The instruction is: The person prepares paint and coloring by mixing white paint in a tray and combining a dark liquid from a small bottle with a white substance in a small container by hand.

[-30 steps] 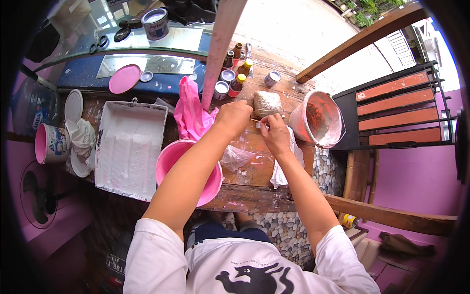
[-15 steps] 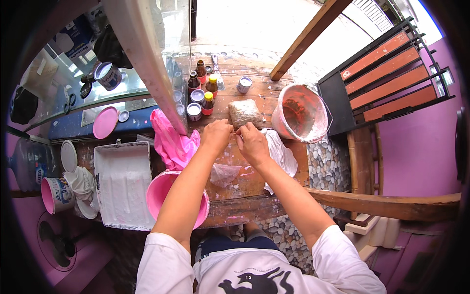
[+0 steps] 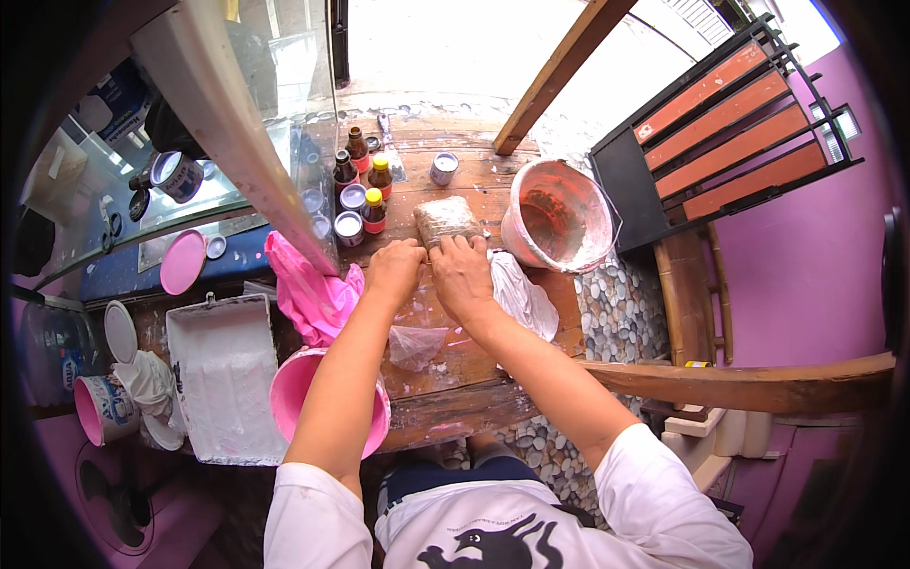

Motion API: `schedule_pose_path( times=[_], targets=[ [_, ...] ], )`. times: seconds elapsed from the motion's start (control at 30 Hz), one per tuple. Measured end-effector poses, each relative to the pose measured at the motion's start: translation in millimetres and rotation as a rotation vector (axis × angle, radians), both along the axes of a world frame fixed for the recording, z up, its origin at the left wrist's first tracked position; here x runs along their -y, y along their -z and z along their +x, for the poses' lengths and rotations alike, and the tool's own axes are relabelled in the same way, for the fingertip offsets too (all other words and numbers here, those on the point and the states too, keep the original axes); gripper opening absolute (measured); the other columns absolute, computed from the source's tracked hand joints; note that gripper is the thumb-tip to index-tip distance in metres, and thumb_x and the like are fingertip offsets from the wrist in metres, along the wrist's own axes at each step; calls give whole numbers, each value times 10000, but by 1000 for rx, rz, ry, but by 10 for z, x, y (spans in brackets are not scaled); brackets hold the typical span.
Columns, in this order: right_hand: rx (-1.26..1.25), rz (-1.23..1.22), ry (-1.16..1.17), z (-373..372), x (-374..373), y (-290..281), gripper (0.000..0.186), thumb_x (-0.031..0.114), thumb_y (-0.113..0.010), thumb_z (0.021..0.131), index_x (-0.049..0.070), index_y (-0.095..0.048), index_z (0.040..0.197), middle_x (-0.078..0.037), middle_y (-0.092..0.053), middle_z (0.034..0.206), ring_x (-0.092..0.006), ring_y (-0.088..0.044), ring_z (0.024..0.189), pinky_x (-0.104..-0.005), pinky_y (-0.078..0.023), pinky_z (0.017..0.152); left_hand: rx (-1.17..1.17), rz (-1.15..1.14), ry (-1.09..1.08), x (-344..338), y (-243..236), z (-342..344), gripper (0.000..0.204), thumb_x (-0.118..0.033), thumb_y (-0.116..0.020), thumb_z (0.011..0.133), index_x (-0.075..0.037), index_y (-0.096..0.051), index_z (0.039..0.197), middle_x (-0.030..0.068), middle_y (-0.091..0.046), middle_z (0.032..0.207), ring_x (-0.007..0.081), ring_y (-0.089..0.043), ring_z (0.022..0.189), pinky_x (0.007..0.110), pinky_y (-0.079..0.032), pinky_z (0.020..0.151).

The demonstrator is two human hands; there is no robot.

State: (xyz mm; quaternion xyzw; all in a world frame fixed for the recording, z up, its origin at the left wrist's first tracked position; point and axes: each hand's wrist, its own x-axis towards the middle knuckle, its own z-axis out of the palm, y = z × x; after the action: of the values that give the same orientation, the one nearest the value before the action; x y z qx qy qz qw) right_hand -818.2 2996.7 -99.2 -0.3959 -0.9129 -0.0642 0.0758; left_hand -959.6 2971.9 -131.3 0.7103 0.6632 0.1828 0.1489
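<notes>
A squarish package (image 3: 445, 220) in crinkled clear plastic, brownish inside, lies on the wooden table in front of my hands. My right hand (image 3: 461, 274) has its fingers bent over the package's near edge, gripping it there. Just to the left, my left hand (image 3: 395, 268) is closed in a pinch; what it holds is too small to make out. A white cloth (image 3: 523, 302) lies beside my right wrist. Between my forearms a piece of clear plastic (image 3: 417, 347) rests on the table. Left of my left hand is a crumpled pink plastic bag (image 3: 313, 294).
Several brown bottles (image 3: 374, 213) and small paint cans (image 3: 349, 228) stand at the back left; another can (image 3: 444, 169) stands behind the package. A paint-stained bucket (image 3: 559, 216) is at the right, a pink bucket (image 3: 377, 417) under my left forearm, and a white paint tray (image 3: 223, 379) at the left.
My hands have moved slightly apart. The right one has shifted onto the near edge of the package. The whole view has shifted, so the things appear farther left.
</notes>
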Motion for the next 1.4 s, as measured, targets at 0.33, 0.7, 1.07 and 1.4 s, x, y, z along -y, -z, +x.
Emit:
schedule_pose_path(
  times=[0.33, 0.7, 1.07, 1.4],
  targets=[
    [45, 102, -49, -136, -120, 201, 110, 136, -536, 814, 119, -645, 818, -34, -582, 863, -203, -571, 896, -430, -346, 964, 46, 2, -70, -50, 93, -22, 95, -118, -594, 771, -83, -683, 769, 62, -649, 890, 273, -623, 902, 404, -515, 781],
    [78, 146, -137, -229, -197, 259, 131, 147, -528, 803, 127, -654, 773, -38, -561, 815, -194, -558, 851, -420, -370, 947, 26, 93, -169, -88, 206, -16, 152, -110, -549, 792, -70, -695, 776, 90, -673, 914, 278, -633, 923, 389, -511, 810],
    [12, 235, -99, -157, -149, 406, 170, 146, -496, 812, 110, -657, 769, -55, -550, 771, -211, -558, 793, -406, -363, 946, 114, 96, -45, -108, 236, 0, 192, -152, -549, 822, -36, -698, 857, 168, -650, 924, 334, -609, 920, 416, -485, 805],
    [-92, 223, 3, -165, -111, 604, 170, 142, -492, 804, 106, -656, 774, -75, -553, 780, -217, -560, 795, -413, -364, 927, 137, 171, -13, -100, 227, 53, 192, -155, -553, 823, -34, -676, 909, 160, -629, 913, 349, -589, 908, 435, -462, 798]
  ],
)
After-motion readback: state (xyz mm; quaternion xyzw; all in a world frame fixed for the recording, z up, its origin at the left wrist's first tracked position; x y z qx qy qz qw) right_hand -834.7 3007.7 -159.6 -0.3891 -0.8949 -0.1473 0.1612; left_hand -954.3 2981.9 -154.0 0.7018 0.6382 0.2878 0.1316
